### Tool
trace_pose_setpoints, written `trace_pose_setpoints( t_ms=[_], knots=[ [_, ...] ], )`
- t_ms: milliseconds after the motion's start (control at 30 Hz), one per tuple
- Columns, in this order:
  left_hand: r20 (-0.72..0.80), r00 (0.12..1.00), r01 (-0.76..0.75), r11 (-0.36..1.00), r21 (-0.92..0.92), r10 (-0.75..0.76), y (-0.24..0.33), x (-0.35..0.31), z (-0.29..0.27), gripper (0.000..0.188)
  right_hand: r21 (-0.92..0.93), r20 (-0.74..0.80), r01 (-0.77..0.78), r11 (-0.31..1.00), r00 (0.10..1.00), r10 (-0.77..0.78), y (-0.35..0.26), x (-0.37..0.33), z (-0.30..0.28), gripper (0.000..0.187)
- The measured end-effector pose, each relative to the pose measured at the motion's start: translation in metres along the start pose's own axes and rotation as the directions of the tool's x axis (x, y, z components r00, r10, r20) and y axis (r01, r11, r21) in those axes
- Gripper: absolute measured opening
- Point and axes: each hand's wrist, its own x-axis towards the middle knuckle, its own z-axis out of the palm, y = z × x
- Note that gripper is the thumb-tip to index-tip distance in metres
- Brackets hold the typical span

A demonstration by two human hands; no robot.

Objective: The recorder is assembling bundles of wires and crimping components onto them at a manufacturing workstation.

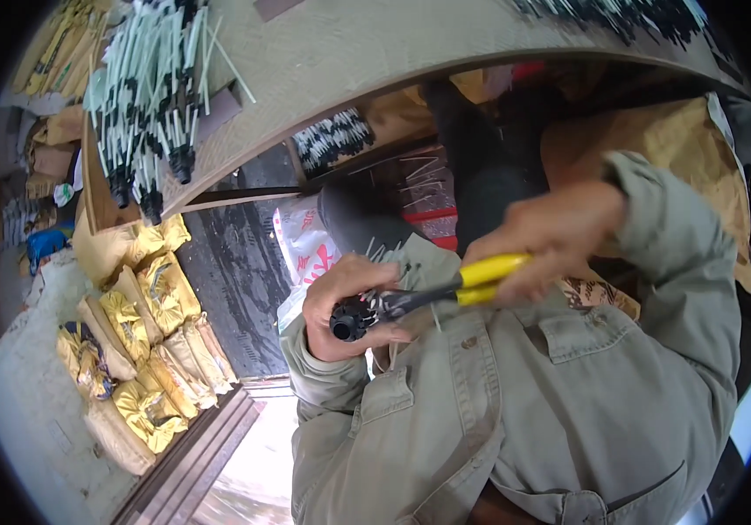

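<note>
My left hand [345,293] is wrapped round a black cylindrical part [351,321] with a round opening at its end. Thin pale rods [380,252] show just beyond those fingers. Pliers with yellow handles [491,269] are gripped in my right hand [555,232], which is slightly blurred. Their dark jaws reach to the black part, between the thumb and fingers of my left hand. Whether the jaws are closed on anything is too small to tell. Both hands are in front of my grey-green shirt, above my lap.
A worktable [332,52] curves across the far side, with a bundle of pale rods with black ends [152,96] at its left. More dark-and-white pieces [333,138] lie below it. Yellow and brown wrapped packages [148,350] are stacked at left. A white-and-pink sack [301,254] stands beside my leg.
</note>
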Motion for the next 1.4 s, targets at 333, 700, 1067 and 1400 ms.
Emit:
trace_pose_setpoints(
  t_ms=[333, 700, 1067, 1400],
  knots=[
    [-0.147, 0.989, -0.025, 0.999, -0.035, 0.020, -0.013, 0.004, -0.007, 0.053, -0.495, -0.305, -0.131, 0.859, 0.952, -0.031, -0.021, -0.003, 0.014, 0.052],
    [-0.054, 0.997, -0.064, 0.996, -0.059, 0.061, -0.018, 0.005, -0.008, 0.057, -0.152, -0.199, 0.002, 0.988, 0.979, -0.033, -0.010, 0.004, -0.001, 0.048],
    [-0.253, 0.966, 0.043, 0.999, -0.019, -0.046, -0.005, 0.006, 0.011, 0.056, -0.852, -0.435, -0.272, 0.448, 0.843, -0.316, -0.011, 0.012, 0.005, 0.024],
    [-0.396, 0.918, 0.014, 1.000, -0.004, -0.014, -0.007, 0.007, 0.016, 0.050, -0.696, -0.461, -0.162, 0.700, 0.848, -0.263, 0.032, 0.032, 0.033, 0.038]
  ],
)
